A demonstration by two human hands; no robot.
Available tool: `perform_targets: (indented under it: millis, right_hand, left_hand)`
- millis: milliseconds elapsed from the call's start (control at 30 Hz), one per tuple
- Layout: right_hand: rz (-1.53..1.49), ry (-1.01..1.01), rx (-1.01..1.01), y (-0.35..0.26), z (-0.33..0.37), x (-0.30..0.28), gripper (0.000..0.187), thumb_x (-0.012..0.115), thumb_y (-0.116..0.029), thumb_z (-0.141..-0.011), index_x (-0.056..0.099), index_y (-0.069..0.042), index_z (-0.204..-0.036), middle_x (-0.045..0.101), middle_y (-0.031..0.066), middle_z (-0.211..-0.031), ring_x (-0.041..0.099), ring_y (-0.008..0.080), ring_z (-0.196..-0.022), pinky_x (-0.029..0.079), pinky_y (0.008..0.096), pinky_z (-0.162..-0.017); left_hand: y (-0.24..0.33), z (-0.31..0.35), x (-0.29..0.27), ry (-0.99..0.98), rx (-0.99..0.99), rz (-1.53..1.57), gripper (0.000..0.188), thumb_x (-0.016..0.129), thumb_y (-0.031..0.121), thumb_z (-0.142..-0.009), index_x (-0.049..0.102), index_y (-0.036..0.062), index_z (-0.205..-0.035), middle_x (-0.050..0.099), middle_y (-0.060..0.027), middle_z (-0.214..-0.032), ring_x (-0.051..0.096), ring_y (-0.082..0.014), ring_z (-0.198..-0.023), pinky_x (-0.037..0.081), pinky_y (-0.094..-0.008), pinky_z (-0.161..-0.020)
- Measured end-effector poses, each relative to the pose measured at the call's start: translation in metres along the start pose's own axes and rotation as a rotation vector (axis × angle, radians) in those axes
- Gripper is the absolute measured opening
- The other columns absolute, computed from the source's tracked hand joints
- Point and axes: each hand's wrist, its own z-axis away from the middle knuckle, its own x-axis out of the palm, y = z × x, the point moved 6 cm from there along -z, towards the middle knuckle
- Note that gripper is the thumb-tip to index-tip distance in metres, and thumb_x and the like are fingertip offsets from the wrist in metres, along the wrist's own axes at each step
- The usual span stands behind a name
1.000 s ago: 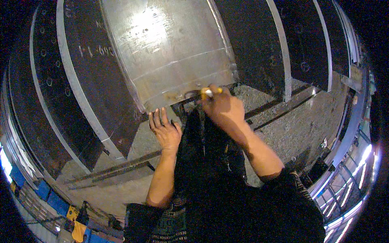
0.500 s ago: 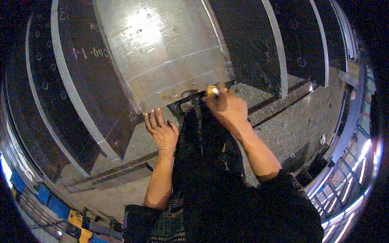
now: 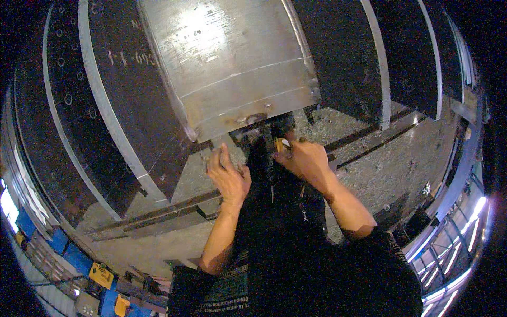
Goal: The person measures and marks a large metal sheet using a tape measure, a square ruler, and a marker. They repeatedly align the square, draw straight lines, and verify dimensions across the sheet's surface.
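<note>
A bright steel plate (image 3: pixel 237 84) with pale lines marked across its near end lies in front of me. My left hand (image 3: pixel 229 177) hovers just short of the plate's near left corner, apart from it, fingers stretched and holding nothing. Closed around a small yellow tape measure (image 3: pixel 280 144) with a whitish patch, my right hand (image 3: pixel 309 160) is below the plate's near edge, right of centre. My fingers hide part of the tape measure. No drawn-out blade can be made out.
Dark steel plates with light edges stand left (image 3: pixel 124 127) and right (image 3: pixel 377 68) of the bright plate. Narrow steel bars (image 3: pixel 158 214) run along the rough concrete floor (image 3: pixel 380 158). Blue and yellow items (image 3: pixel 100 274) are at the far lower left.
My left hand has come off the plate's corner and drawn back toward me. My right hand, with the tape measure, has dropped away from the near edge. The view has shifted slightly.
</note>
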Motion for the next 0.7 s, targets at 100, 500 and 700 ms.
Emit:
perform_targets:
  millis: [100, 500, 700]
  right_hand:
    - [0.018, -0.023, 0.030, 0.016, 0.000, 0.025, 0.054, 0.057, -0.054, -0.087, 0.064, -0.006, -0.110, 0.070, 0.0198, -0.081, 0.068, 0.0398, -0.068, 0.055, 0.0487, -0.059]
    - [0.219, -0.332, 0.362, 0.172, -0.007, 0.104, 0.074, 0.051, -0.069, -0.081, 0.064, -0.005, -0.117, 0.068, 0.0235, -0.104, 0.066, 0.0378, -0.099, 0.053, 0.0453, -0.085]
    - [0.270, -0.423, 0.468, 0.188, 0.006, 0.113, 0.072, 0.050, -0.068, -0.082, 0.069, -0.004, -0.106, 0.068, 0.0214, -0.107, 0.066, 0.0357, -0.101, 0.052, 0.0445, -0.088]
  left_hand:
    - [-0.002, 0.016, 0.012, -0.135, -0.149, 0.116, 0.088, 0.065, 0.008, -0.074, 0.020, -0.0004, -0.149, 0.046, -0.0242, -0.125, 0.045, -0.0402, -0.114, 0.034, -0.0505, -0.099]
    - [-0.040, 0.001, 0.003, 0.189, -0.477, 0.599, 0.063, 0.061, 0.008, -0.085, 0.032, -0.0034, -0.140, 0.051, -0.0179, -0.115, 0.054, -0.0273, -0.096, 0.045, -0.0382, -0.086]
    - [-0.063, 0.006, 0.013, 0.253, -0.523, 0.688, 0.053, 0.060, 0.008, -0.087, 0.038, -0.0011, -0.135, 0.053, -0.0132, -0.113, 0.054, -0.0225, -0.097, 0.044, -0.0362, -0.088]
